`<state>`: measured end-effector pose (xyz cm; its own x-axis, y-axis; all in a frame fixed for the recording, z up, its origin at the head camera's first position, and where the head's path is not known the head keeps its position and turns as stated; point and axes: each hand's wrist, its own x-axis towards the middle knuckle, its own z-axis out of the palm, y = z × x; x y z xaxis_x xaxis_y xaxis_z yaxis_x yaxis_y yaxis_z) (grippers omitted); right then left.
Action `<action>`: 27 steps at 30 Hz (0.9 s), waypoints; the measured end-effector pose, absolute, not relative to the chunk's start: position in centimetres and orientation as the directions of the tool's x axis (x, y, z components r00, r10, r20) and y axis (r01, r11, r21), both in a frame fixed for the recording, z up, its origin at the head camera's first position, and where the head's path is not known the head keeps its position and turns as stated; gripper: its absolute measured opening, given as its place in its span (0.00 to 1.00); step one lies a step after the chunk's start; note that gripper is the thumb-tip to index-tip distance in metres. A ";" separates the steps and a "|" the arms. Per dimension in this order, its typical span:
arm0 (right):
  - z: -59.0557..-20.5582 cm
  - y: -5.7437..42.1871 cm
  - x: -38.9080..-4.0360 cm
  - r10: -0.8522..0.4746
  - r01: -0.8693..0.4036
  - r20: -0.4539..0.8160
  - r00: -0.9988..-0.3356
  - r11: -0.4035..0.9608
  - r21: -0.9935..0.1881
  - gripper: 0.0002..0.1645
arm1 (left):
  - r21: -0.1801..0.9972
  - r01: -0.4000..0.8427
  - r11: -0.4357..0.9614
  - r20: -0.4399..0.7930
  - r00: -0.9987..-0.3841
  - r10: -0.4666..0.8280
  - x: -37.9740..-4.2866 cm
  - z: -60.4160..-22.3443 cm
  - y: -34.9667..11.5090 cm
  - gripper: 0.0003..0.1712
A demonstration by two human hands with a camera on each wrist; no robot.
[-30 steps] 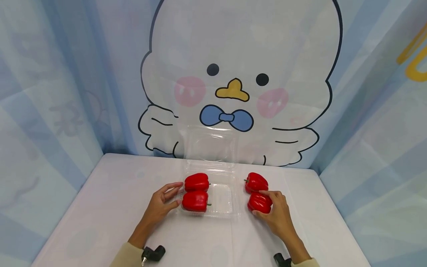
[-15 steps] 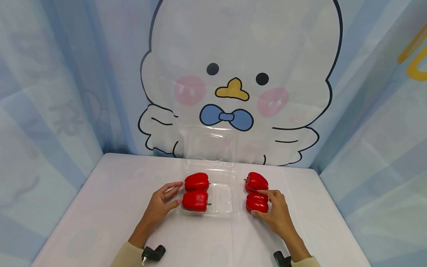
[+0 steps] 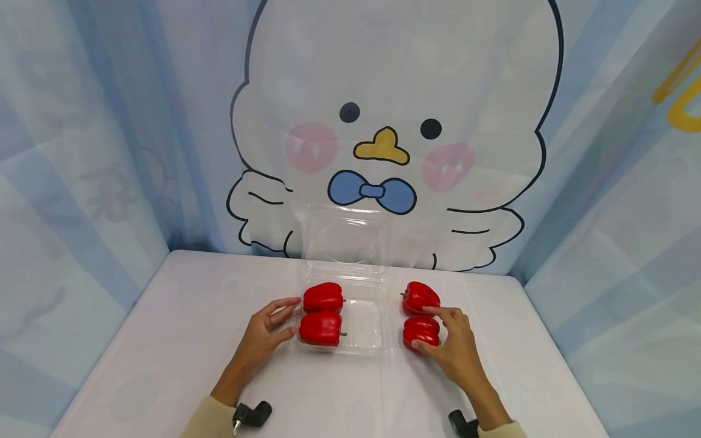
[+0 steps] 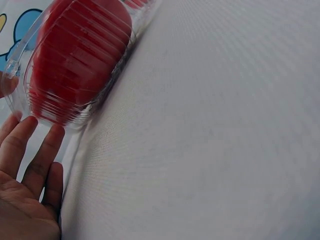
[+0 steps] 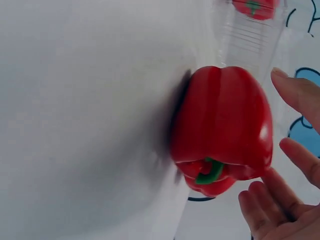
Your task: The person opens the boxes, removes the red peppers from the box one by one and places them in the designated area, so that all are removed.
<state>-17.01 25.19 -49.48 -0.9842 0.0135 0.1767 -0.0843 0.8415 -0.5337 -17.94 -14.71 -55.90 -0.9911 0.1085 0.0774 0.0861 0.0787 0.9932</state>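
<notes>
Two red bell peppers lie in the left half of a clear plastic clamshell box [image 3: 364, 325], a back pepper [image 3: 322, 298] and a front pepper [image 3: 320, 329]. My left hand [image 3: 261, 337] is at the box's left side, its extended fingertips right at the ribbed wall [image 4: 60, 117]. Two more red peppers are on the table to the right, a rear one [image 3: 419, 297] and a nearer one [image 3: 420, 327]. Around the nearer pepper, my right hand [image 3: 456, 348] has its fingers and thumb spread. In the right wrist view, a gap shows between thumb and pepper [image 5: 222, 117], whose green stem faces the camera.
The box's transparent lid [image 3: 345, 237] stands raised at the back, against a curtain [image 3: 476, 79] printed with a cartoon bird. A white cloth covers the table [image 3: 328, 395]. Dark wrist-camera mounts [image 3: 252, 415] sit at both sleeves.
The nearer right pepper has shifted slightly left and turned. My right fingers have spread away from it. My left hand and the box peppers have stayed in place.
</notes>
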 end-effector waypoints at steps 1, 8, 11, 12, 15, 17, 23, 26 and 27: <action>-49.3 25.1 -17.0 0.012 -0.093 0.188 -0.982 0.839 -0.536 0.46 | 0.993 0.086 0.079 0.077 -0.991 0.110 -17.9 -55.9 -14.7 0.35; -48.1 24.1 -17.2 0.000 -0.125 0.222 -0.975 0.826 -0.549 0.48 | 0.994 0.072 0.086 0.064 -0.993 0.101 -17.9 -55.9 -14.7 0.35; -47.6 23.4 -17.3 -0.006 -0.139 0.230 -0.973 0.811 -0.568 0.48 | 0.993 0.074 0.090 0.065 -0.993 0.102 -17.9 -55.9 -14.7 0.35; -47.5 23.2 -17.3 -0.007 -0.142 0.231 -0.973 0.805 -0.576 0.48 | 0.993 0.076 0.091 0.066 -0.992 0.104 -17.9 -55.9 -14.7 0.35; -47.2 22.5 -17.3 -0.012 -0.154 0.235 -0.972 0.788 -0.597 0.48 | 0.993 0.078 0.086 0.068 -0.992 0.106 -18.0 -55.9 -14.7 0.35; -47.1 22.0 -17.4 -0.017 -0.161 0.238 -0.971 0.782 -0.602 0.49 | 0.993 0.082 0.085 0.073 -0.991 0.108 -18.0 -56.0 -14.7 0.35; -47.1 20.4 -17.4 -0.049 -0.192 0.242 -0.969 0.767 -0.613 0.49 | 0.991 0.102 0.086 0.092 -0.990 0.110 -18.0 -56.0 -14.7 0.34; -47.0 19.7 -17.4 -0.063 -0.209 0.247 -0.967 0.751 -0.627 0.48 | 0.989 0.116 0.089 0.105 -0.987 0.119 -18.0 -55.9 -14.7 0.34; -47.1 19.5 -17.5 -0.066 -0.215 0.252 -0.965 0.746 -0.630 0.48 | 0.989 0.117 0.089 0.106 -0.987 0.118 -18.0 -55.9 -14.7 0.34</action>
<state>-17.47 19.52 -47.08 -0.9654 -0.0657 0.2523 -0.2155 0.7460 -0.6301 -17.96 -14.65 -55.86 -0.9873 0.1181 0.1062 0.1170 0.0888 0.9892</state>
